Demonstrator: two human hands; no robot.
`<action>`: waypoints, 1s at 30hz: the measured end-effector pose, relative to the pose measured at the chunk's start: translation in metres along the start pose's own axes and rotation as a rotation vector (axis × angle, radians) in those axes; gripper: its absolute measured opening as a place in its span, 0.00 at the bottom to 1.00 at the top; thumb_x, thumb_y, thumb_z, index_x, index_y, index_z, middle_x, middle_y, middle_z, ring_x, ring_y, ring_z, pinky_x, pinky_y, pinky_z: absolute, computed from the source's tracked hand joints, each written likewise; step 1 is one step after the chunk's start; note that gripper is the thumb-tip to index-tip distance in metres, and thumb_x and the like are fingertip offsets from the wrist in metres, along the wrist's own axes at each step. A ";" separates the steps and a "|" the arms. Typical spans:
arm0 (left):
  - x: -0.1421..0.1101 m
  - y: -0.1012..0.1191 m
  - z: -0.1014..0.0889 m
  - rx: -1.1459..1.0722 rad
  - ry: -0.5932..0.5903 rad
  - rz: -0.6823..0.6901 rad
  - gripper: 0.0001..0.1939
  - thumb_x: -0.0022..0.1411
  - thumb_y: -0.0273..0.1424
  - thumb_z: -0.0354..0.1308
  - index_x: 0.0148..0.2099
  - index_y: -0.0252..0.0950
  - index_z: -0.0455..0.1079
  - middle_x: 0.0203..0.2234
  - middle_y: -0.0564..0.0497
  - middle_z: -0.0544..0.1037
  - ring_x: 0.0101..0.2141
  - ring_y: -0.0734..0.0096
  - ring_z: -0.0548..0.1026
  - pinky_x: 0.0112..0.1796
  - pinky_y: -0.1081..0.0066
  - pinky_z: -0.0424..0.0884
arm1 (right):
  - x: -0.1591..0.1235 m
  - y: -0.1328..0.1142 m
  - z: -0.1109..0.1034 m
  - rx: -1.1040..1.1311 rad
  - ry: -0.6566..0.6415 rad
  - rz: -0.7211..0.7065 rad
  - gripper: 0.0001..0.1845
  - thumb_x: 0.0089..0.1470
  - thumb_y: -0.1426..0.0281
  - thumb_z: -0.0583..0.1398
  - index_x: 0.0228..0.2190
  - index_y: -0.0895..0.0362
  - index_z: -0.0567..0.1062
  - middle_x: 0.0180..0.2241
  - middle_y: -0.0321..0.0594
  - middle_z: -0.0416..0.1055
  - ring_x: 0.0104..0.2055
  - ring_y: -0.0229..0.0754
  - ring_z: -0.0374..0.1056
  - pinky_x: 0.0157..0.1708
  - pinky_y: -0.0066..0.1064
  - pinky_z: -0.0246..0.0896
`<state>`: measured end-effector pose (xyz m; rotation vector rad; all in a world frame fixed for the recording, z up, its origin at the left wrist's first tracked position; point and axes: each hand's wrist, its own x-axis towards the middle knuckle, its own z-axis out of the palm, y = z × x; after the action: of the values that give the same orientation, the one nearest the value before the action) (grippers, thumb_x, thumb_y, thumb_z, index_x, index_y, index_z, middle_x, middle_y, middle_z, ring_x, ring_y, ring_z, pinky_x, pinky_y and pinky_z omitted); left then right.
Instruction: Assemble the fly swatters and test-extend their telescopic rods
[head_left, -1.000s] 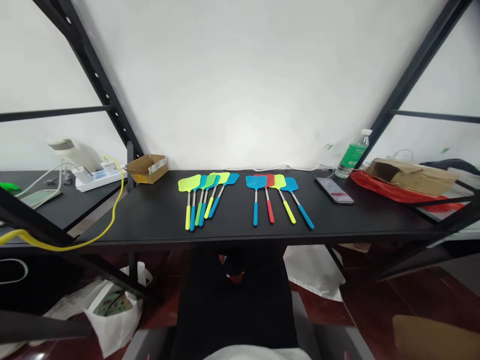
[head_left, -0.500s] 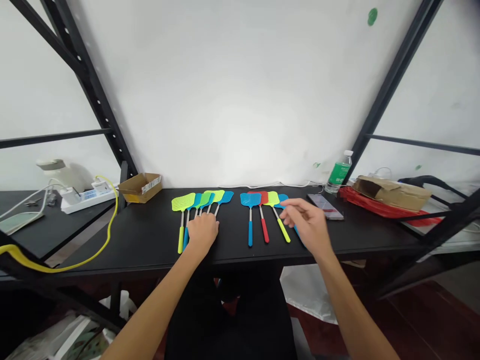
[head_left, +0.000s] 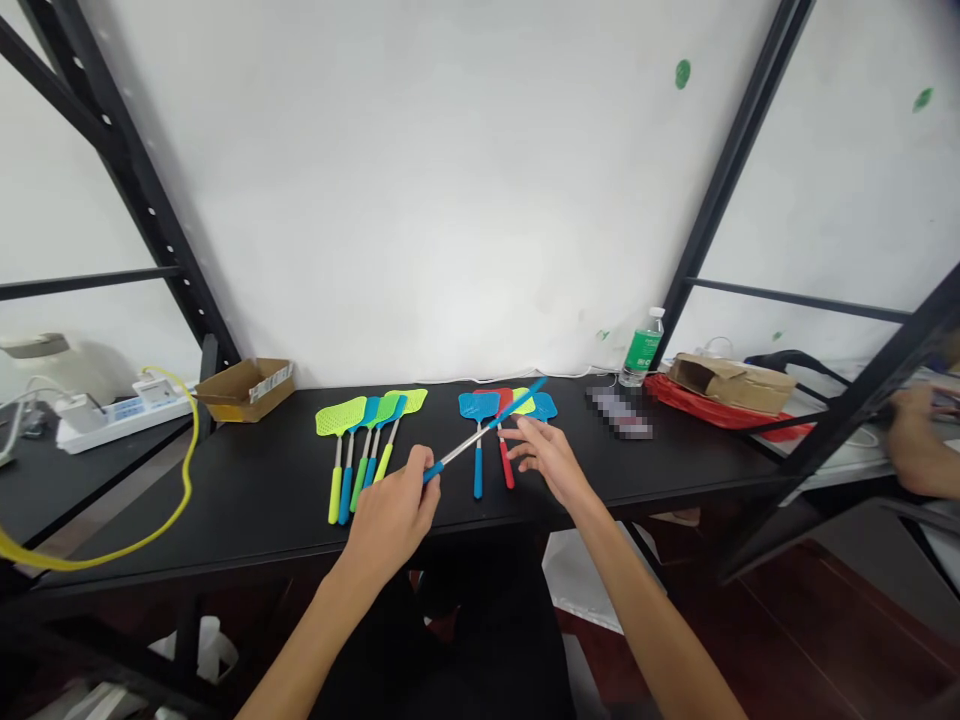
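Observation:
My left hand (head_left: pixel 396 508) is closed round the blue handle of a blue fly swatter (head_left: pixel 462 449). The swatter is lifted off the table and slants up to the right, its head seen edge-on. My right hand (head_left: pixel 550 460) is beside that head, fingers apart; whether they touch it I cannot tell. A left row of overlapping fly swatters (head_left: pixel 335 492) in yellow-green, blue and green lies beyond my left hand. To the right lie a blue fly swatter (head_left: pixel 478 472), a red one (head_left: pixel 507 468) and yellow-green and blue heads, partly hidden by my right hand.
A small open cardboard box (head_left: pixel 246 395) stands back left, near a white power strip (head_left: pixel 120 422) and a yellow cable (head_left: pixel 176 500). Back right are a bottle (head_left: pixel 643 350), a blurred phone (head_left: pixel 619 413) and torn cardboard (head_left: pixel 731 385) on red plastic. Another person's arm (head_left: pixel 919 445) shows far right.
My left hand has lifted the rightmost blue fly swatter out of the left row. My right hand has moved left, towards its head. The view has shifted slightly right.

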<state>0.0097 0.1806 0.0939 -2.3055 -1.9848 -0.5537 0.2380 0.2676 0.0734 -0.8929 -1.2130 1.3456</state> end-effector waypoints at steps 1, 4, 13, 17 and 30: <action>-0.003 0.002 0.003 -0.069 -0.003 0.023 0.08 0.71 0.35 0.41 0.48 0.41 0.58 0.22 0.55 0.72 0.24 0.65 0.74 0.25 0.72 0.54 | -0.001 0.001 0.003 0.057 -0.041 0.008 0.21 0.54 0.53 0.63 0.41 0.57 0.76 0.44 0.50 0.77 0.30 0.40 0.73 0.20 0.26 0.65; -0.009 0.005 0.011 -0.200 -0.012 0.065 0.10 0.71 0.33 0.42 0.52 0.42 0.58 0.22 0.57 0.70 0.23 0.67 0.72 0.26 0.72 0.55 | -0.004 0.005 0.015 0.173 -0.159 0.006 0.21 0.55 0.52 0.63 0.38 0.58 0.77 0.46 0.51 0.77 0.32 0.40 0.74 0.21 0.24 0.65; -0.012 0.001 0.021 -0.117 -0.002 0.131 0.16 0.72 0.43 0.40 0.48 0.43 0.66 0.26 0.54 0.75 0.27 0.66 0.74 0.26 0.72 0.51 | -0.008 0.024 0.039 0.208 -0.152 -0.041 0.21 0.55 0.52 0.63 0.34 0.59 0.80 0.35 0.47 0.79 0.29 0.37 0.74 0.23 0.23 0.67; -0.012 0.001 0.022 -0.092 0.019 0.117 0.20 0.72 0.45 0.39 0.39 0.40 0.66 0.23 0.54 0.73 0.25 0.67 0.72 0.25 0.71 0.49 | -0.008 0.030 0.041 0.135 -0.141 -0.067 0.20 0.52 0.53 0.65 0.31 0.59 0.80 0.34 0.46 0.78 0.29 0.38 0.73 0.24 0.25 0.68; -0.012 0.008 0.001 -0.428 -0.101 0.149 0.24 0.73 0.45 0.38 0.29 0.38 0.62 0.19 0.56 0.68 0.22 0.72 0.68 0.26 0.72 0.55 | -0.009 0.008 0.030 0.123 -0.052 -0.158 0.20 0.51 0.52 0.65 0.28 0.57 0.79 0.33 0.45 0.77 0.33 0.40 0.71 0.20 0.24 0.64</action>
<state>0.0163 0.1681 0.0905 -2.7466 -1.8582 -0.9467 0.2083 0.2540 0.0703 -0.6650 -1.2013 1.3074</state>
